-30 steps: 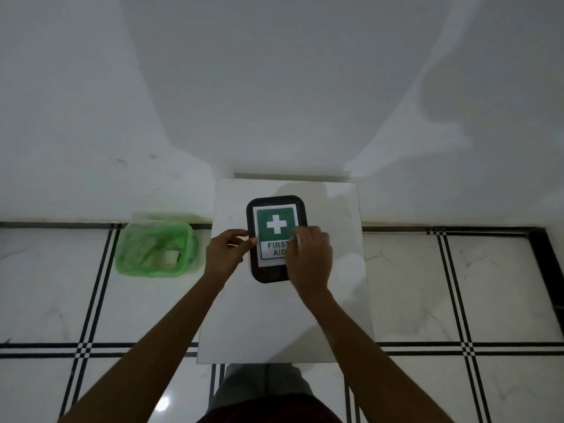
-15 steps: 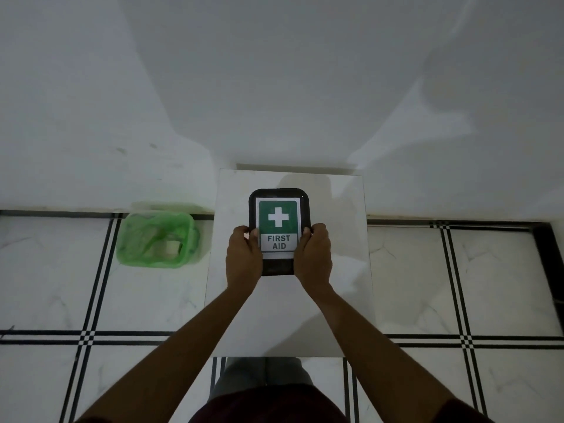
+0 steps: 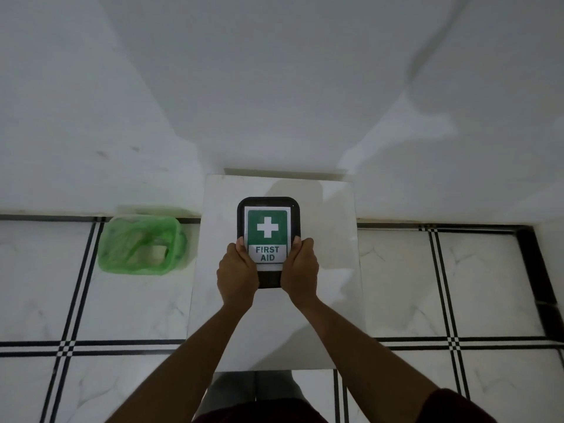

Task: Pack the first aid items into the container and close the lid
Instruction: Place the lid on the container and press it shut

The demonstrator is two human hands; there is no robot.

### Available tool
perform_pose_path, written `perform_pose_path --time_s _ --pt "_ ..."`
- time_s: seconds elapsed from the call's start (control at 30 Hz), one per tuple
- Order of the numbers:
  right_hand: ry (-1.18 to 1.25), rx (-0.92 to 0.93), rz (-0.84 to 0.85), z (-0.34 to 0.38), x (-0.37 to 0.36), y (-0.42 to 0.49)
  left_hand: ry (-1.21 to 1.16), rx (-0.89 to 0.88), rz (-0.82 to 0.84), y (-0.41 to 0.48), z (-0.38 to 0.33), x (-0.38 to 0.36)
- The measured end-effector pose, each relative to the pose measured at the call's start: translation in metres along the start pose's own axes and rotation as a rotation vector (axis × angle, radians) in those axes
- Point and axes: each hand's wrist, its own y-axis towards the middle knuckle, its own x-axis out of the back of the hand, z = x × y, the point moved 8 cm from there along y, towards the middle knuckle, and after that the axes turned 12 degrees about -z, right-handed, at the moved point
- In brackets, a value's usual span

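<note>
A black rectangular container [image 3: 268,203] lies on a small white table [image 3: 329,270], its lid on and bearing a green label with a white cross and the words FIRST AID. My left hand [image 3: 236,271] clasps its near left side, thumb resting on the lid. My right hand [image 3: 300,270] clasps the near right side the same way. The container's contents are hidden under the lid. No loose first aid items show on the table.
A green bin [image 3: 140,248] lined with a green plastic bag stands on the tiled floor left of the table, with some scraps inside. A white wall rises right behind the table. Black-lined floor tiles spread to both sides.
A second ago my left hand pinched the lid's left edge while my right hand lay over the label. Both hands have since slid to the container's near sides and stayed there.
</note>
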Motion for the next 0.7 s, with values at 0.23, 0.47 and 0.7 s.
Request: perform_pose_path --time_s 0.23,0.47,0.7 --pt "-0.140 0.014 0.105 -0.011 0.004 -0.005 0.037 -0.033 0.095 -0.005 0.002 0.003" --pt "-0.106 -0.096 0.051 0.007 0.000 0.030 0.055 -0.016 0.110 0.020 -0.019 0.011" --pt "-0.062 -0.039 -0.035 0.010 -0.006 0.030 -0.126 0.120 0.036 0.025 -0.023 0.002"
